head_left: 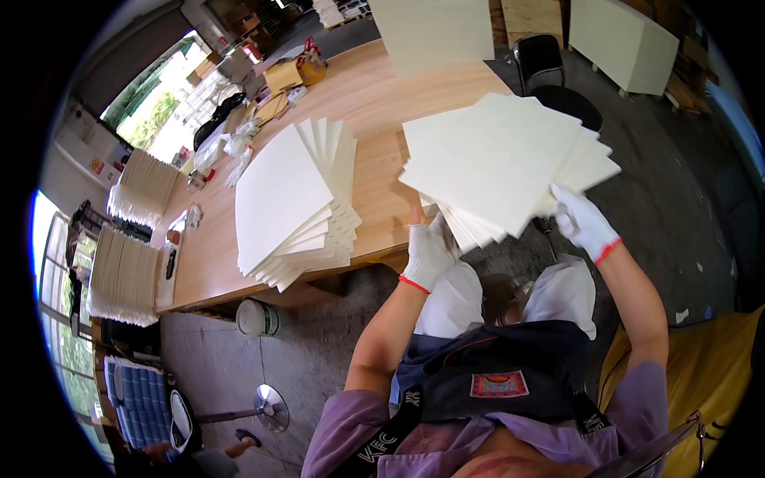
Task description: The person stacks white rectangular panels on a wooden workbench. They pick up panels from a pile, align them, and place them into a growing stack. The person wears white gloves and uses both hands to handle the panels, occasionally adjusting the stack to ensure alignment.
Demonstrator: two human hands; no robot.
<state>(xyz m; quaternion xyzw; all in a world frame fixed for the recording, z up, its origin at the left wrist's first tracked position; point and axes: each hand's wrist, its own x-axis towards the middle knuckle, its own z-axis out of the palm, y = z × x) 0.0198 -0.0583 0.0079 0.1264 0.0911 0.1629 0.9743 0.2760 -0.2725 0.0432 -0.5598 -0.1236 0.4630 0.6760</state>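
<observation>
Both my hands wear white gloves with red cuffs. A fanned stack of white sheets (494,159) is held in front of me, over the near right part of the table. My right hand (584,225) is closed on the stack's near right edge, its fingertips partly under the sheets. My left hand (430,253) is at the near left edge, thumb pointing up and the other fingers hidden beneath the sheets. To the left, a second fanned pile of white sheets (283,199) rests on the wooden table (374,103), its layers twisted against each other.
Two tall stacks of sheets (123,275) stand at the table's left end. Plastic wrap (239,147) and a yellow container of tools (312,68) lie farther back. A bucket (257,319) is on the floor, a black chair (542,68) beyond the table. Another person's foot shows lower left.
</observation>
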